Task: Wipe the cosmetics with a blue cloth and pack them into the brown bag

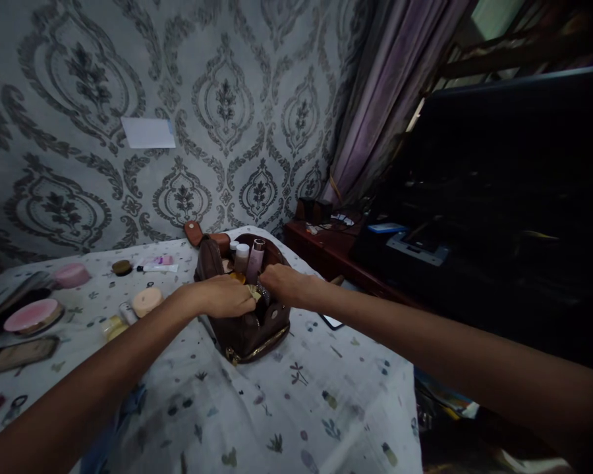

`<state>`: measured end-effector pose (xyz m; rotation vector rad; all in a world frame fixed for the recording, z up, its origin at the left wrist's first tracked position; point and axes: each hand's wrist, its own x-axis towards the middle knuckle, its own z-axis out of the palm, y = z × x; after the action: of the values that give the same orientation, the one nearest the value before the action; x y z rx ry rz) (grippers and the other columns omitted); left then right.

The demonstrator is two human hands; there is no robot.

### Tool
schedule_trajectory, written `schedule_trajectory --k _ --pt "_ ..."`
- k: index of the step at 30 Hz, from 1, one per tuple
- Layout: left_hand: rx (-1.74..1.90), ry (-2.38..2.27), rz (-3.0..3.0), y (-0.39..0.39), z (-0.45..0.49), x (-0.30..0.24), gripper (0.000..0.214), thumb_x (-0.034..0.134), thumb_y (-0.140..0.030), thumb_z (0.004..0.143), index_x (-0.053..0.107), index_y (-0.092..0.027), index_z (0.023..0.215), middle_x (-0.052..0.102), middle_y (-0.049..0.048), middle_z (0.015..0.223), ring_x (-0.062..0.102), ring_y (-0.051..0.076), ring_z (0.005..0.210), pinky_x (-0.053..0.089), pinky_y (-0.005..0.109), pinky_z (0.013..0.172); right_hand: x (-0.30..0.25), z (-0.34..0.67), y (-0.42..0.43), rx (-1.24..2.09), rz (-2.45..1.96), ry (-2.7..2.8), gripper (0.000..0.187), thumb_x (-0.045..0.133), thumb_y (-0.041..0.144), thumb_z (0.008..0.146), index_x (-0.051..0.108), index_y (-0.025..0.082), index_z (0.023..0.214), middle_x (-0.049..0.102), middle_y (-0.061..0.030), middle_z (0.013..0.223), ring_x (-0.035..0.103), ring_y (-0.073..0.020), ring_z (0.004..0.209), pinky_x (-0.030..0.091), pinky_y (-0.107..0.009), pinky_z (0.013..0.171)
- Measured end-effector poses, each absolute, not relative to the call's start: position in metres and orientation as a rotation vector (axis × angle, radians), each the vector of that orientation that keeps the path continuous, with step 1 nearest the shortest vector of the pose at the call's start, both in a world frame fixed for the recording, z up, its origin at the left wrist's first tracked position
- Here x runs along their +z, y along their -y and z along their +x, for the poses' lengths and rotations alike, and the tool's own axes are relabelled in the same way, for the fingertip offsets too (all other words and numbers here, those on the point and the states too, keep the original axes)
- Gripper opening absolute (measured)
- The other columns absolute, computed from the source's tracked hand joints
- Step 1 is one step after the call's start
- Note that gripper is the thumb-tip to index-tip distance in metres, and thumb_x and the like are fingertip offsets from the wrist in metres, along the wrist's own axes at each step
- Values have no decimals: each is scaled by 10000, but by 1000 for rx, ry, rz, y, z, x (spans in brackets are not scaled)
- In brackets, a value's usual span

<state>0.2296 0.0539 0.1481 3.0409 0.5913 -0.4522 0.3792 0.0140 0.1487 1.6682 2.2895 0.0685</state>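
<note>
A dark brown zip bag (241, 339) lies open on the white printed cloth, with bottles upright inside it. My left hand (227, 296) is in the bag's mouth from the left, fingers curled down beside a small gold-coloured item (254, 291). My right hand (280, 284) reaches in from the right, its fingers closed near a glittery silver thing (263, 293). What either hand grips is hidden. Behind them stand a pinkish bottle with a shiny cap (255, 262) and a white-capped bottle (242, 258).
Left on the cloth (296, 421) lie a pink compact (33, 316), a peach round container (147, 301), a white tube (159, 268) and a small dark jar (122, 267). A brown leather case (216, 242) sits behind the bag. A phone-like edge (332, 322) shows beneath my right forearm.
</note>
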Motion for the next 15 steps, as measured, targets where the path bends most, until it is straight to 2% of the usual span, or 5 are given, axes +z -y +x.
schedule_trajectory --k 6,9,11,13,15 --pt "-283 -554 3061 -56 228 142 338 378 -227 940 679 -181 791 741 72 855 655 207 726 462 317 688 157 371 -7 148 1608 -2274 297 552 -65 802 702 23 1043 694 -249 1086 705 -286 947 549 -337 783" --pt "-101 -518 3080 -55 224 138 325 386 -210 950 645 -178 756 725 63 856 644 203 784 457 325 759 164 372 5 218 1483 -2286 258 577 -33 793 712 53 996 695 -212 1072 677 -298 969 530 -380 827" --pt "55 -493 3060 -54 220 135 356 364 -224 978 627 -177 744 706 52 847 625 196 825 443 332 822 168 377 16 266 1377 -2296 190 584 -2 794 723 84 891 707 -181 984 638 -323 1020 466 -477 942" --pt "213 -457 2994 -52 215 131 390 342 -254 1006 631 -177 755 683 42 844 599 183 845 426 336 866 171 385 28 305 1354 -2315 184 600 -5 762 716 122 830 702 -144 905 616 -318 1016 347 -589 1038" --pt "381 -395 2903 -51 208 125 387 349 -292 1020 669 -185 829 661 41 877 575 176 881 411 339 904 170 396 39 314 1345 -2384 223 592 -17 742 704 161 815 687 -108 885 603 -292 1002 258 -630 1083"
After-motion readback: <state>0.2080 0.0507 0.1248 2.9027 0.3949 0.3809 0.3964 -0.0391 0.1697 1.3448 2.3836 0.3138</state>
